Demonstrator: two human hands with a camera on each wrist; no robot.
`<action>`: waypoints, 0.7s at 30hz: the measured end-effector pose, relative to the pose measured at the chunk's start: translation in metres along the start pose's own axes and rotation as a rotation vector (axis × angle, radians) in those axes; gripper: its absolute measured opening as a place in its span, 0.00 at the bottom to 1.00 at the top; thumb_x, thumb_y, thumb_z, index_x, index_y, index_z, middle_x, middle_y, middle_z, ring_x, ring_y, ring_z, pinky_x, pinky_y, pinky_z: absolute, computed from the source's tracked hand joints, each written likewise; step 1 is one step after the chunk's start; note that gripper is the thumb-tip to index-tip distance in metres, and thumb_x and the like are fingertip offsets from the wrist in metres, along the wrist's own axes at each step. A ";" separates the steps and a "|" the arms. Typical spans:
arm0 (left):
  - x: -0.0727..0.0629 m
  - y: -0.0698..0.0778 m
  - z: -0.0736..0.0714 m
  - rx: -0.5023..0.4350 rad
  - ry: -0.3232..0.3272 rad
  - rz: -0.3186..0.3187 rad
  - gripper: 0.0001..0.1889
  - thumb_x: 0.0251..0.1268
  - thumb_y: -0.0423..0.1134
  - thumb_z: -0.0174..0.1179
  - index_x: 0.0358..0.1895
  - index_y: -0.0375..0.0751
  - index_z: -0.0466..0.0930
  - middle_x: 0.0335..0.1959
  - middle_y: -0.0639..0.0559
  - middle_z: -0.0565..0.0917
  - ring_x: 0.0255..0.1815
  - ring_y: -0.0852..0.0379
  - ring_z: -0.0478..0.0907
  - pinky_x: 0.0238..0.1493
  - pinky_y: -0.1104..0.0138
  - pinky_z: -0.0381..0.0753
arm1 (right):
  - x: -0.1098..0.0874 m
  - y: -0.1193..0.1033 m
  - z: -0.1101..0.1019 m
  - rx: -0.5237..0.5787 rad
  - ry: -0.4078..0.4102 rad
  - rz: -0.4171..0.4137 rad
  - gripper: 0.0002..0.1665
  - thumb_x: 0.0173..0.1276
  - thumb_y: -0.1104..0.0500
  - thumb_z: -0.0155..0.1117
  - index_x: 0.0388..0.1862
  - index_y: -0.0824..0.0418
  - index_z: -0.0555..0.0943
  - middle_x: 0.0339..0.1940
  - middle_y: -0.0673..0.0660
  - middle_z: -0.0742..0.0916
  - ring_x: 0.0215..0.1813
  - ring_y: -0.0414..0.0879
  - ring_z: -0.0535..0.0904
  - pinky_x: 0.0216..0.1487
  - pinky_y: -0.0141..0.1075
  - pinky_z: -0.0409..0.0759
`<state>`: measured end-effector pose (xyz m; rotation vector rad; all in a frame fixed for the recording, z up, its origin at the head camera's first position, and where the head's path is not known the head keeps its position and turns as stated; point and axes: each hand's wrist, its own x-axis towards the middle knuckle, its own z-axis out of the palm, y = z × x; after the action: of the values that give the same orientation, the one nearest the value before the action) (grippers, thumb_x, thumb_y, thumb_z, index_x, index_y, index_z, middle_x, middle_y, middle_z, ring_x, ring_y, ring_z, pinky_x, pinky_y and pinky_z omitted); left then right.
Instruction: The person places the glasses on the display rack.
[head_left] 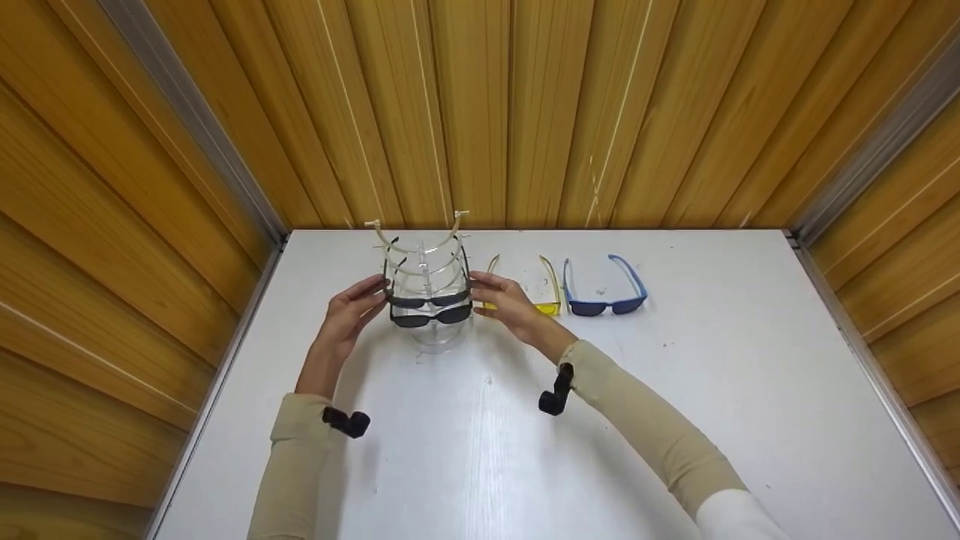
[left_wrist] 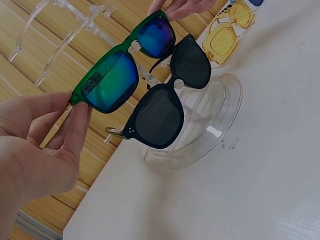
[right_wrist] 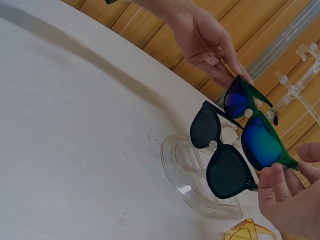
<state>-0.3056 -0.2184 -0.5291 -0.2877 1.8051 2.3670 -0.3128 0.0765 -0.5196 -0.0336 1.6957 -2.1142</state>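
Observation:
Green-framed sunglasses (left_wrist: pixel 111 80) with blue-green mirrored lenses sit on a clear display stand (head_left: pixel 437 344), above black sunglasses (left_wrist: pixel 159 116) on its lowest tier. My left hand (head_left: pixel 347 316) pinches one end of the green pair at the hinge, between thumb and fingers. At the opposite hinge, my right hand (head_left: pixel 516 305) pinches it the same way, as the right wrist view shows. The nose bridge of the green pair lies at a clear peg of the stand. Curved clear arms of the stand rise above both pairs, with no glasses on them.
Yellow glasses (head_left: pixel 551 308) lie on the white table (head_left: pixel 480 435) just right of the stand, partly behind my right hand. Blue-framed sunglasses (head_left: pixel 606 307) lie further right, temples pointing back. Wood-patterned walls (head_left: pixel 480 112) close off the back and both sides.

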 end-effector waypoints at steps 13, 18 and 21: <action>0.004 0.005 -0.006 0.020 0.003 -0.049 0.29 0.72 0.29 0.61 0.74 0.33 0.67 0.68 0.44 0.80 0.54 0.62 0.85 0.69 0.64 0.80 | -0.005 -0.012 -0.020 -0.009 -0.012 0.040 0.34 0.78 0.68 0.52 0.80 0.65 0.59 0.79 0.70 0.67 0.78 0.64 0.66 0.78 0.51 0.70; -0.003 0.013 -0.013 0.072 0.015 -0.050 0.26 0.75 0.33 0.60 0.74 0.38 0.69 0.68 0.46 0.80 0.55 0.62 0.84 0.66 0.66 0.81 | -0.011 -0.016 -0.036 -0.051 -0.017 0.051 0.31 0.80 0.66 0.52 0.79 0.64 0.63 0.77 0.68 0.72 0.75 0.60 0.72 0.78 0.50 0.71; -0.008 0.014 -0.015 0.099 0.007 -0.035 0.25 0.74 0.35 0.61 0.72 0.38 0.71 0.60 0.52 0.85 0.54 0.62 0.85 0.65 0.66 0.82 | -0.018 -0.017 -0.048 -0.074 -0.023 0.045 0.29 0.81 0.64 0.50 0.78 0.65 0.65 0.75 0.67 0.74 0.72 0.57 0.75 0.76 0.47 0.73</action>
<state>-0.2999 -0.2364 -0.5178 -0.3131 1.8972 2.2481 -0.3147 0.1300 -0.5115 -0.0408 1.7443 -2.0107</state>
